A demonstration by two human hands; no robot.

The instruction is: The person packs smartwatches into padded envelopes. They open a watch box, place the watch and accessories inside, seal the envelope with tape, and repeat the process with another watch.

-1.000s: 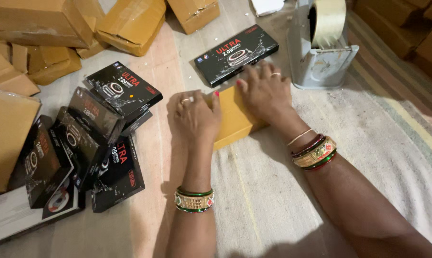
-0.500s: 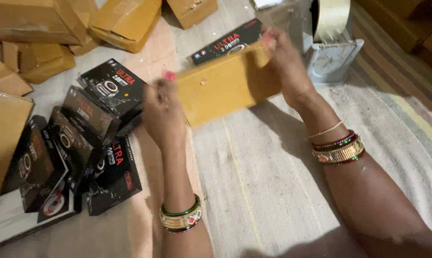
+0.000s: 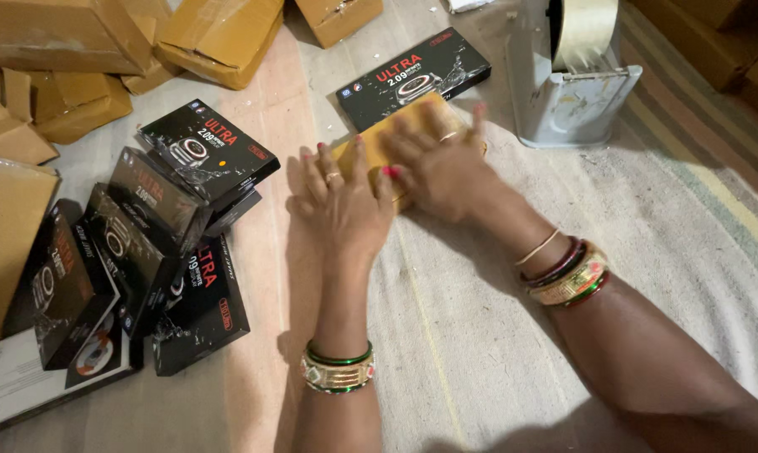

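Two hands, left and right, are being shown, with one yellow parcel, one tape dispenser, and several black boxes.

Black boxes beside tan parcel

Matt brown paper parcel, woven cloth

floor: pale woven cloth | right: striped mat | light: warm, indoor
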